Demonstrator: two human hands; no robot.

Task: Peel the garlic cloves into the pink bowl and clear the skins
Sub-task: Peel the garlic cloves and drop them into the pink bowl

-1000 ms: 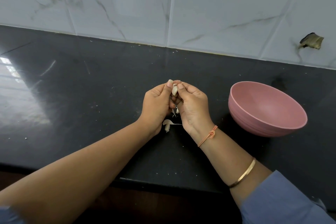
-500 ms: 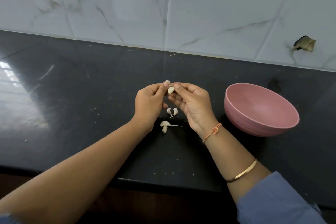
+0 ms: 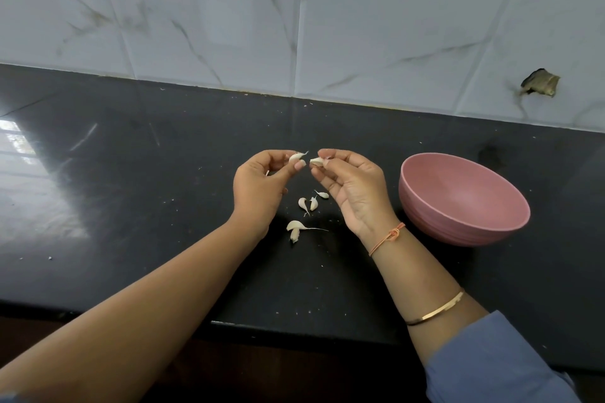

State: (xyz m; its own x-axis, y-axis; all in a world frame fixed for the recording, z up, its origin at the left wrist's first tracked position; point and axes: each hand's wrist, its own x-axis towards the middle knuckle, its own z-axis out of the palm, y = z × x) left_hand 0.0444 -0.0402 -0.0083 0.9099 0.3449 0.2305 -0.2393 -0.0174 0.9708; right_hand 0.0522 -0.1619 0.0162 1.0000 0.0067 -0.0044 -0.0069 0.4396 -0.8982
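Observation:
My left hand (image 3: 262,188) pinches a small garlic clove (image 3: 295,157) with a thin tail at its fingertips. A short gap to the right, my right hand (image 3: 352,188) pinches a second garlic clove (image 3: 317,161). Both are held above the black counter (image 3: 131,206). Under the hands lie several loose cloves: three small ones (image 3: 311,201) and a larger pair with a long stem (image 3: 295,228). The pink bowl (image 3: 465,229) stands empty on the counter to the right of my right hand.
A white marbled tile wall (image 3: 294,26) rises behind the counter, with a broken hole (image 3: 540,83) at the right. The counter's front edge (image 3: 229,324) runs below my forearms. Small crumbs dot the surface.
The hands were joined on one garlic piece; they have now pulled apart, each holding a clove. The loose cloves underneath are now uncovered.

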